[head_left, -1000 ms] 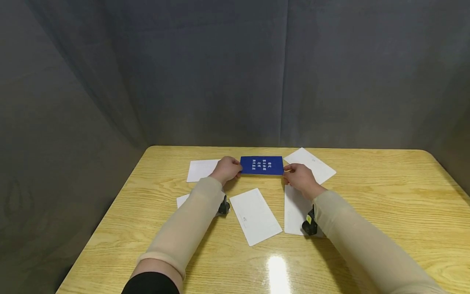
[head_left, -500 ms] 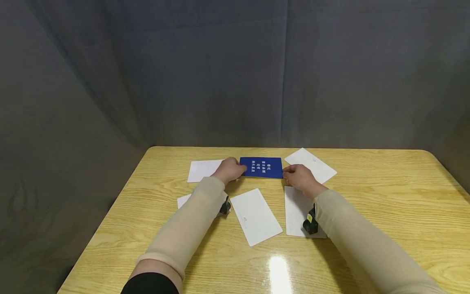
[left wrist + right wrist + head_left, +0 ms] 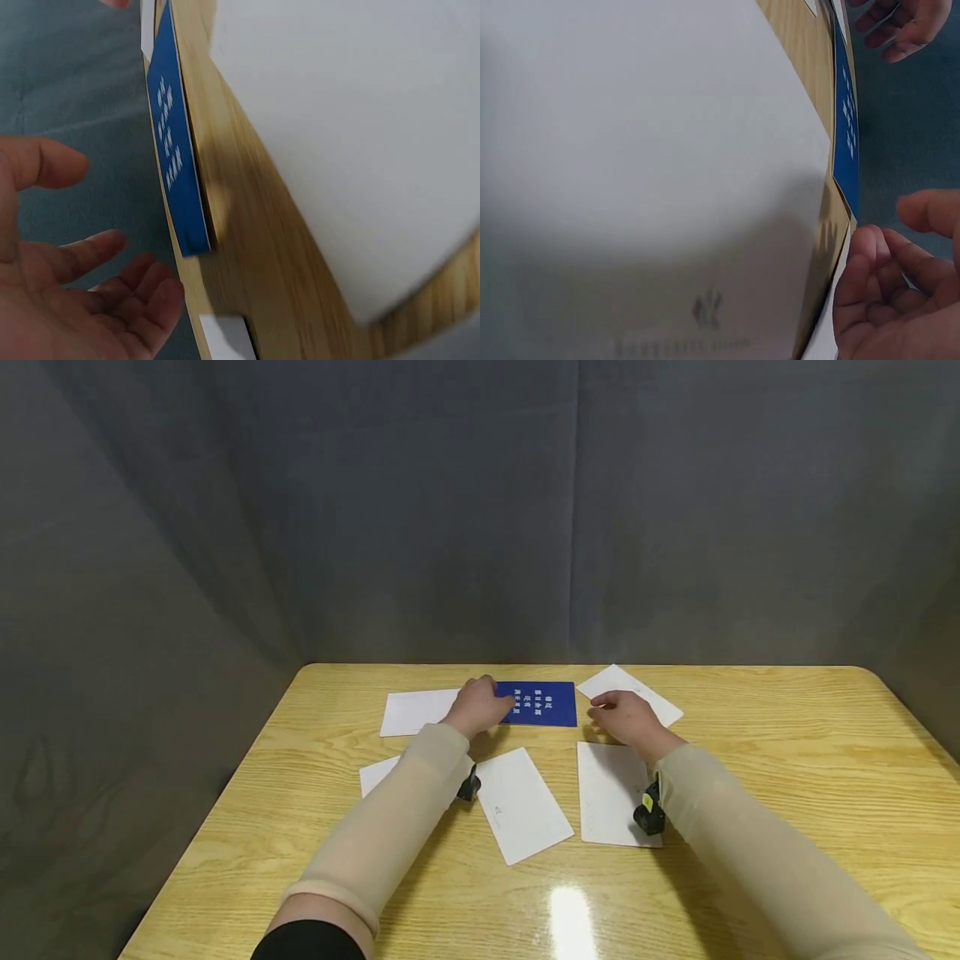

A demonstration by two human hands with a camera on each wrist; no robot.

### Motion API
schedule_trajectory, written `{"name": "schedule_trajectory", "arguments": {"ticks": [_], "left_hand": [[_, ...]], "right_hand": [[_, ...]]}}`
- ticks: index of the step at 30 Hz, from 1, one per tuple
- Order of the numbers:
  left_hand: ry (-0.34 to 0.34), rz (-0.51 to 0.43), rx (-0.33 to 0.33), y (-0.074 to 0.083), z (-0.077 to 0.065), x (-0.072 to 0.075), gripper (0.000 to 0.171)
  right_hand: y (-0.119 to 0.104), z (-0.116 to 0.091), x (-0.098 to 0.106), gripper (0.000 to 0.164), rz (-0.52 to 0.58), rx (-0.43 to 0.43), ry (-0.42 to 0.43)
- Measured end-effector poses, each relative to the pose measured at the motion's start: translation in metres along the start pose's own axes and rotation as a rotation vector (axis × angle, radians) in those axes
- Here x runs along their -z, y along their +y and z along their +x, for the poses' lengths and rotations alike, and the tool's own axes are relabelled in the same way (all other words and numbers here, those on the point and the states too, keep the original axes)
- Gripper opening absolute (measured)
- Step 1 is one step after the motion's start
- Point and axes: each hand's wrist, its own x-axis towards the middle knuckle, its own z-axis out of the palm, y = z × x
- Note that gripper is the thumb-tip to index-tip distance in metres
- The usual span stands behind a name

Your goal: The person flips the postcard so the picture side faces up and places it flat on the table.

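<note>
A blue card [image 3: 536, 704] with rows of white characters lies flat near the back of the table. My left hand [image 3: 477, 706] hovers over its left end, and the left wrist view shows that hand's fingers [image 3: 154, 300] loosely bent and apart from the card. Off the card's right end is my right hand [image 3: 625, 718]. In the right wrist view its fingers [image 3: 900, 255] are relaxed, with thumb and fingertips apart and nothing between them. Below the blue card lie a white card [image 3: 525, 806] in the middle and another white card [image 3: 611, 793] under my right forearm.
At the back right lies a tilted white card [image 3: 641, 689], partly behind my right hand. A further white card [image 3: 416, 712] sits at the back left. My left sleeve partly covers one more white card [image 3: 372, 774]. A dark curtain [image 3: 450, 527] hangs behind the wooden table [image 3: 787, 735].
Both hands held the blue card by its ends a second ago; it was lowered flat onto the table and let go. The right hand has drawn off to the right, the left slightly rightward.
</note>
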Motion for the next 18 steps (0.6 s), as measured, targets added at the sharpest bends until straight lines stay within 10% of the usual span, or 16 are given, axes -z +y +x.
{"name": "schedule_trajectory", "arguments": {"ticks": [18], "left_hand": [[-0.053,-0.390,-0.003,0.038,-0.004,-0.022,0.052]], "right_hand": [[0.019,0.000,0.038,0.047,-0.070,0.048,0.041]]}}
